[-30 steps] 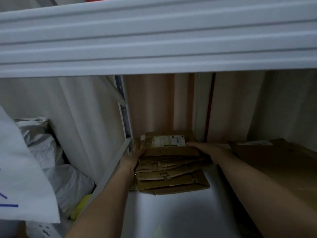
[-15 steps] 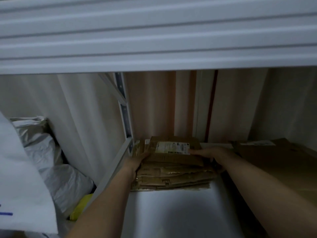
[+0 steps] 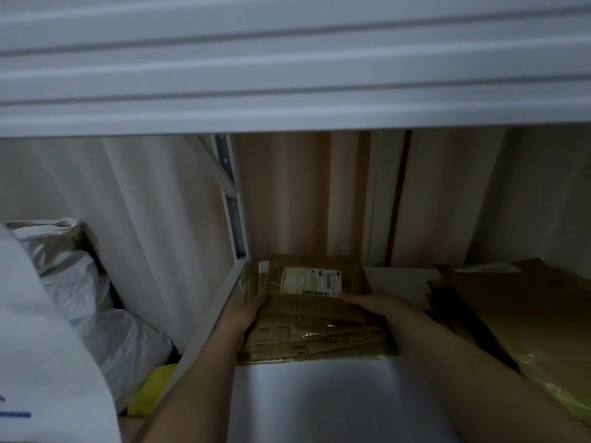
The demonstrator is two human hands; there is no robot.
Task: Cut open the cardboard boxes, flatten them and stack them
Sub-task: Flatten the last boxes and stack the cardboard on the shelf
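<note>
A stack of flattened brown cardboard boxes (image 3: 313, 327) lies at the back left of a grey metal shelf (image 3: 319, 401). The top piece carries a white shipping label (image 3: 311, 281). My left hand (image 3: 246, 310) presses with straight fingers against the stack's left side. My right hand (image 3: 367, 300) rests flat on the top piece at its right edge, fingertips near the label. Both forearms reach in from the bottom of the view.
Large flattened cardboard sheets (image 3: 527, 321) lie on the shelf's right half. The upper shelf's white beam (image 3: 287, 75) hangs low overhead. A perforated upright post (image 3: 235, 219) stands left of the stack. Beyond it sit white plastic bags (image 3: 96, 302) and something yellow (image 3: 153, 391).
The stack has been pushed back along the shelf toward the rear wall, and its pieces now lie more squarely aligned. Both hands moved back with it.
</note>
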